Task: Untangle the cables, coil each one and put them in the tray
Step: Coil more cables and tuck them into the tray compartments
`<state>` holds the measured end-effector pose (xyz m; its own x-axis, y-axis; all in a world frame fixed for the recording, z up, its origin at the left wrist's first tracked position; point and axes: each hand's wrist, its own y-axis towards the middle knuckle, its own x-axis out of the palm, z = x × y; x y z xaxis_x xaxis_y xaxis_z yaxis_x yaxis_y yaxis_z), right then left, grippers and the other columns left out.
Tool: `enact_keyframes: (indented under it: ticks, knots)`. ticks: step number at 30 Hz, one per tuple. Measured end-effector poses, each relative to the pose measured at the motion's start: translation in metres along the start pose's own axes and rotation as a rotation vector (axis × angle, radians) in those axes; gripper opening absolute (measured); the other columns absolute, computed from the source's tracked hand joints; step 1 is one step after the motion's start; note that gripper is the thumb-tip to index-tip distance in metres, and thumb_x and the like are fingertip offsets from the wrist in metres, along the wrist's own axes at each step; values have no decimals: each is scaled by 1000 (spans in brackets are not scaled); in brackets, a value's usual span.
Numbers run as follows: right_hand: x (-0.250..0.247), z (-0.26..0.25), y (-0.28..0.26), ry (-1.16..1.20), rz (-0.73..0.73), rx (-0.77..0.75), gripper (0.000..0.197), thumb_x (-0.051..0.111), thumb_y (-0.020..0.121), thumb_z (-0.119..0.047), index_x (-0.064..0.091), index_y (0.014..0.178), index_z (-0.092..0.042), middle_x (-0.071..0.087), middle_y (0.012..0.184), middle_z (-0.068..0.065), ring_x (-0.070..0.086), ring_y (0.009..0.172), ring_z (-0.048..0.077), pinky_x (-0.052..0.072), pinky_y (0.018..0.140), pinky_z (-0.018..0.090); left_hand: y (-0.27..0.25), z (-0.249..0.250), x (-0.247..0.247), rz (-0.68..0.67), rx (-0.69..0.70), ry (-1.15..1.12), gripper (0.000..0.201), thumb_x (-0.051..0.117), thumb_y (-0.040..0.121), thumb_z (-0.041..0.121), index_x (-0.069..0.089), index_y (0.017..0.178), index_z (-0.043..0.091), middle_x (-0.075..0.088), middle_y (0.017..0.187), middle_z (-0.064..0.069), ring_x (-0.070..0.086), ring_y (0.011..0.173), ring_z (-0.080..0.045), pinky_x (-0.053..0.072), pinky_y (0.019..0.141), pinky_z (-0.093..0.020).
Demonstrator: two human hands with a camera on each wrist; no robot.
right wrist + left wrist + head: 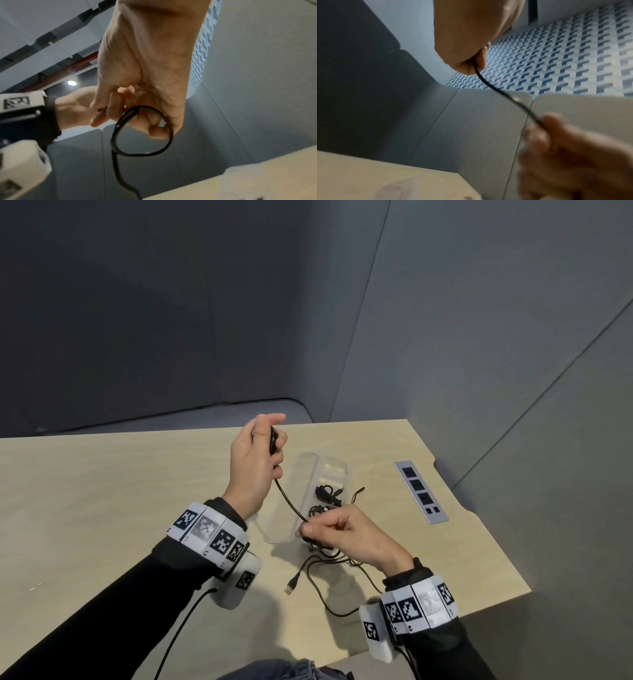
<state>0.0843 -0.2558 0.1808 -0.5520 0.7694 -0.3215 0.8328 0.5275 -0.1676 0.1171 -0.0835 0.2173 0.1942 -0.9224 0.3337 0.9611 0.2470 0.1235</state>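
Note:
My left hand [260,453] is raised above the table and grips one end of a black cable [286,501], with a small loop showing by its fingers. From there the cable slants down to my right hand [329,529], which pinches it at the near end of the clear plastic tray [298,474]. In the left wrist view the cable [496,89] leaves the left hand [471,40] toward the blurred right hand [565,155]. Below the right hand [142,81] hangs a cable loop [142,152]. Coiled black cables [327,494] lie in the tray.
Loose black cable [329,606] with a USB plug [291,588] trails over the wooden table [102,508] under my right wrist. A grey socket panel [420,491] is set into the table at the right, near its notched edge. Grey partition walls stand behind.

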Motion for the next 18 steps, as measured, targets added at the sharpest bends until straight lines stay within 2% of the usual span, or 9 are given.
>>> enact_keyframes:
  ticks: [2,3,5,7,9,11,13,15,18]
  knots:
    - [-2,-7,-4,-54,-36,-34,15,68,86,-19,74,100,-19,45,56,-8,34,55,10,31,55,17,3,-7,-7,-91,214,332,29,31,102,33,57,98,22,47,66,7,36,48,-4,30,46,-16]
    - [-3,-12,-7,-94,-37,-57,19,67,87,-13,72,104,-18,40,54,-9,32,53,6,32,54,14,3,-11,-10,-162,339,526,30,31,101,36,57,99,22,49,66,9,41,51,-4,32,51,-17]
    - [-8,-24,-11,-183,25,-110,24,63,87,-9,70,108,-18,41,54,-5,34,53,7,36,56,15,0,-17,-15,-297,496,806,37,28,97,43,58,101,21,51,66,17,48,61,1,33,59,-19]
    - [-15,-35,-13,-265,147,-171,25,62,85,-10,72,105,-21,54,59,3,41,57,8,42,58,22,-3,-18,-16,-428,529,906,45,25,95,47,60,102,20,51,66,22,48,66,1,33,63,-22]
    - [-24,-40,-11,-254,294,-237,20,65,83,-9,74,94,-23,50,56,1,39,53,8,38,53,22,-3,-19,-16,-580,508,906,49,29,92,57,60,103,21,53,64,14,48,62,-3,36,61,-22]
    - [-32,-40,-8,-191,403,-255,16,69,81,-10,72,82,-25,44,55,0,36,52,9,35,53,24,-2,-17,-16,-702,372,856,47,46,83,65,59,105,25,56,63,10,50,58,-3,38,58,-19]
    - [-38,-36,-5,-176,451,-239,16,72,79,-12,69,78,-28,46,58,-2,39,55,9,40,56,29,0,-16,-16,-760,265,930,43,63,76,59,60,103,26,58,65,12,53,58,-2,41,58,-19]
    - [-41,-31,-6,-187,481,-224,15,72,78,-14,67,79,-28,48,60,-6,44,59,9,47,63,37,2,-16,-16,-798,239,1053,32,65,81,52,64,95,23,59,66,11,53,58,-2,44,60,-23]
    - [-46,-23,-5,-172,487,-204,17,71,78,-10,64,81,-25,49,61,-10,48,62,8,50,69,37,2,-17,-15,-804,155,871,32,57,86,45,65,88,14,54,63,8,46,54,-4,40,57,-23]
